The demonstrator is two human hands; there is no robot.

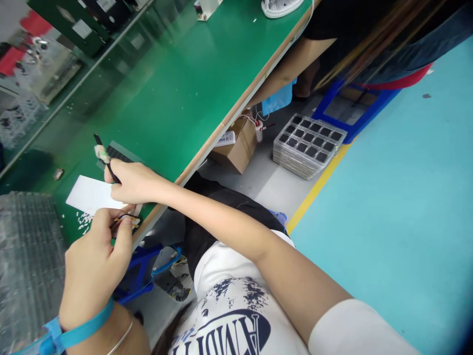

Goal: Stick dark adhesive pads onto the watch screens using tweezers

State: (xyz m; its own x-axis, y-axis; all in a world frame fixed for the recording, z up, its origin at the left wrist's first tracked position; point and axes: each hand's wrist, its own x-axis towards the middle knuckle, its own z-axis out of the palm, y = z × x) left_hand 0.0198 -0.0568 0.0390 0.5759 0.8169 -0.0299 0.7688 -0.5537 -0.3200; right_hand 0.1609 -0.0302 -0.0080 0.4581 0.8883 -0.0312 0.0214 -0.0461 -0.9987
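Observation:
My left hand [103, 246], with a blue wrist strap [86, 328], pinches a small dark and gold part [127, 220] near the table edge. In my right hand [135, 181] is a thin black tool [112, 172] with a whitish wrap [101, 154] near its upper end. The right fingertips are just above the left ones, by a white card [89, 194] lying on the green table [162, 98]. Small white scraps [84, 220] are scattered below the card. A dark strip in a clear sleeve [123, 153] lies behind my right hand.
Stacked clear trays [31, 266] stand at the left. A small metal piece [58, 173] lies on the table. Under the table's edge are a cardboard box [240, 145] and stacked trays [308, 145]. A person's arm [291, 69] and a blue stool [354, 113] are at the upper right.

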